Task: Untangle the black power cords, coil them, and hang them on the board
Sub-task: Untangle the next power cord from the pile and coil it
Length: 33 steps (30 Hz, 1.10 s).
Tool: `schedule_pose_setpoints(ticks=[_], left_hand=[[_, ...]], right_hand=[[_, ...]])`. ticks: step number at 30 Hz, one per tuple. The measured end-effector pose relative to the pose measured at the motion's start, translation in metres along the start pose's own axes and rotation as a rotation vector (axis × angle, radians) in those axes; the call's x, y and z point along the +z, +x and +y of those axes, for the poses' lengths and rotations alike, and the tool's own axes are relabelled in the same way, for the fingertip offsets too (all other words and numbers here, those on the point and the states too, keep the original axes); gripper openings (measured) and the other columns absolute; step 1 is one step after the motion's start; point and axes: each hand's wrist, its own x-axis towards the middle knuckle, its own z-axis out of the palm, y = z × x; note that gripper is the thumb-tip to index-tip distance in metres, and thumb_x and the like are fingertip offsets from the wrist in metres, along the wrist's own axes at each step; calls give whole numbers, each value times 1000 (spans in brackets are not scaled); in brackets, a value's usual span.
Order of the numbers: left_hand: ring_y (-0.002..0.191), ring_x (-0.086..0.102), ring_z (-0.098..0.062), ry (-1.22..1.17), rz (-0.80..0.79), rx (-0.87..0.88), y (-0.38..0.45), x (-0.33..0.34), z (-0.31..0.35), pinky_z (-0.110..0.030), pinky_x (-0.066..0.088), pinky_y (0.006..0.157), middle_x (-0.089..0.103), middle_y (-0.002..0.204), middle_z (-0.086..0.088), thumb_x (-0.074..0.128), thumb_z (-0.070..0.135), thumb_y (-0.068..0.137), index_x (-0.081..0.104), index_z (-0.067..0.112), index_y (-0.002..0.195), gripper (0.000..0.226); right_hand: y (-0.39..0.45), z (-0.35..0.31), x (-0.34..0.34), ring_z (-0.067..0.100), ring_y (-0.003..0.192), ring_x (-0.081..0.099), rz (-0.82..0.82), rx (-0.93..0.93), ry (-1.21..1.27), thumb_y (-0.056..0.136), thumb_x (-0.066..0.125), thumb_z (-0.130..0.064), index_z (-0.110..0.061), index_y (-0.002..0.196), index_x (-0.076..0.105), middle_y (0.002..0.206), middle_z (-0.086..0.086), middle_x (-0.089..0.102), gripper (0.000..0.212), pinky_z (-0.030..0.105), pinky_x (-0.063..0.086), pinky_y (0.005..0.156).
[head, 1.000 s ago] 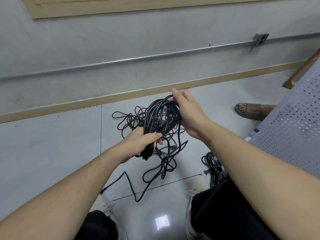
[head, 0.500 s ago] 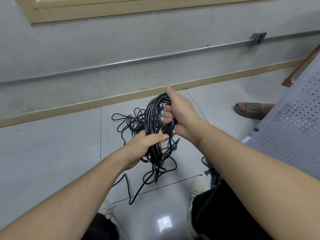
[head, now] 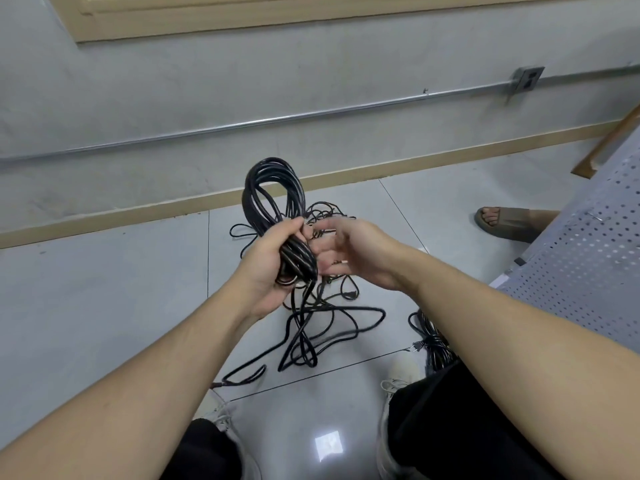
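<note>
A grey tiled floor (head: 86, 306) fills the scene, with a pale concrete wall (head: 207, 98) running across from nine to three o'clock and a perforated grey board (head: 588, 271) leaning in at three o'clock, where the coiled cords are meant to hang. A tangle of black power cords (head: 322, 317) sprawls on the tiles at centre, its loose loops trailing down toward six o'clock between the person's shoes. A second bundle of cord (head: 433, 341) lies by the right knee at about four o'clock. At two o'clock, a bystander's sandalled foot (head: 502, 221) stands near the board.

Raised above the tangle, the gathered coil (head: 273, 188) stands up toward twelve o'clock from the left hand (head: 273, 271), whose fingers and thumb are wrapped round its lower neck. The right hand (head: 349, 251) hovers just beside it at three o'clock of the coil, fingers loosely spread and blurred; it appears to grip nothing, though whether its fingertips touch the strands cannot be told.

The risk, judged from here: the coil's tail runs straight down into the tangle, so pulling up more length could drag knots tight. With one hand alone holding so many loops, a slackened grip could spill the coil back onto the floor.
</note>
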Motion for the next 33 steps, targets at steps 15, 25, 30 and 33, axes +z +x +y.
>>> schedule_pose_setpoints(ticks=[15, 25, 30, 33], left_hand=[[60, 50, -18, -111, 270, 82, 6, -15, 17, -35, 49, 64, 55, 71, 0, 59, 25, 100, 56, 16, 74, 28], [57, 54, -14, 511, 411, 116, 5, -36, 21, -27, 41, 57, 57, 61, 8, 64, 33, 98, 63, 20, 72, 29], [68, 49, -17, 736, 424, 79, 12, -42, 14, -29, 40, 65, 56, 73, 2, 65, 34, 96, 71, 10, 91, 25], [71, 51, -15, 924, 324, 13, 11, -43, 9, -28, 40, 65, 58, 71, 7, 64, 42, 97, 74, 16, 88, 29]], right_hand=[[9, 22, 24, 3, 75, 60, -197, -20, -965, 101, 59, -47, -16, 92, 71, 82, -7, 67, 34, 17, 45, 74], [16, 25, -1, 19, 61, 50, -81, 20, -1056, 93, 64, -54, -21, 72, 46, 77, 12, 62, 43, 36, 47, 66], [9, 14, 8, 3, 46, 45, -116, -124, -1014, 97, 67, -33, -18, 73, 50, 89, 13, 75, 33, 17, 39, 50], [6, 10, 16, 1, 43, 50, -136, -131, -987, 98, 65, -27, -11, 84, 58, 79, 1, 77, 23, 11, 35, 46]])
